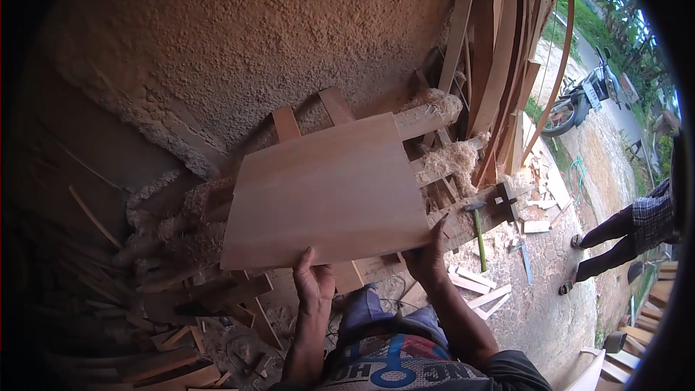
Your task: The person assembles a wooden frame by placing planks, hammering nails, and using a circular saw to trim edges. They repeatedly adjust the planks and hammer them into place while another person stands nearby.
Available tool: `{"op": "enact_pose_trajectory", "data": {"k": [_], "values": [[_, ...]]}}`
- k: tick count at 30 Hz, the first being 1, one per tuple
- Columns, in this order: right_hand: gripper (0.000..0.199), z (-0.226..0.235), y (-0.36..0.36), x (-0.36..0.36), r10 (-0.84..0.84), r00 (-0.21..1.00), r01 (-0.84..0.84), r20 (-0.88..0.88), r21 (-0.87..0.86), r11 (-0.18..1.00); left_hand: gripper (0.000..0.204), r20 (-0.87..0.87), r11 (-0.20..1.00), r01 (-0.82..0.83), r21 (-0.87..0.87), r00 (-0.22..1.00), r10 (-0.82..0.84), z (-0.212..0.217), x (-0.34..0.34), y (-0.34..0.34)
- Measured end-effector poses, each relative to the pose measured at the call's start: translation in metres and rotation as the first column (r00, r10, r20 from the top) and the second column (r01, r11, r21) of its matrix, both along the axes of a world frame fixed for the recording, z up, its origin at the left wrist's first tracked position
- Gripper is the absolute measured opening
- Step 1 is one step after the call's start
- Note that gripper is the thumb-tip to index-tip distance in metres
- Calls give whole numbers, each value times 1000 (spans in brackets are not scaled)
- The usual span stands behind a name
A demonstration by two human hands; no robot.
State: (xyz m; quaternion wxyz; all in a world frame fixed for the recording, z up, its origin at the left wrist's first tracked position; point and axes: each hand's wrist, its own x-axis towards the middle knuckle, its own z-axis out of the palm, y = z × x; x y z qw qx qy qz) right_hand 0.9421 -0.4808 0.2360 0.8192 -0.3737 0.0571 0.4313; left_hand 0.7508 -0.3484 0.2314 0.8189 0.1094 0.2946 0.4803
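A wide, pale wooden panel spans the middle of the view, tilted above a workbench littered with shavings. My left hand grips its near edge, thumb on top and fingers underneath. At the near right corner my right hand is closed on the same panel, its thumb up along the side edge. The panel hides most of the bench beneath it. Just right of it, a hammer with a green handle rests on the bench end.
Long boards lean against the rough wall. Curled shavings heap on the bench's far side. Offcuts lie at lower left, and a handsaw on the ground. A person stands at right; a motorcycle is parked beyond.
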Motion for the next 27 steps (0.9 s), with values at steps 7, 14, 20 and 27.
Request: {"op": "enact_pose_trajectory", "data": {"k": [7, 14, 20, 27], "values": [[62, -16, -51, -10, -164, 985, 161, -51, -54, 985, 41, 31, 992, 105, -65, 994, -103, -20, 27, -32], [42, -49, -52, -43, -23, 997, 15, -75, -102, 995, 41, 0, 989, 142, -48, 990, -142, -24, 43, -66], [39, -16, -35, -38, -23, 995, 13, -99, -103, 995, 35, -75, 997, 79, 7, 994, -78, -22, 65, -82], [24, 26, 10, -11, 122, 991, -125, 63, 47, 991, 42, -24, 936, 306, 175, 952, -307, -3, 60, -67]]}}
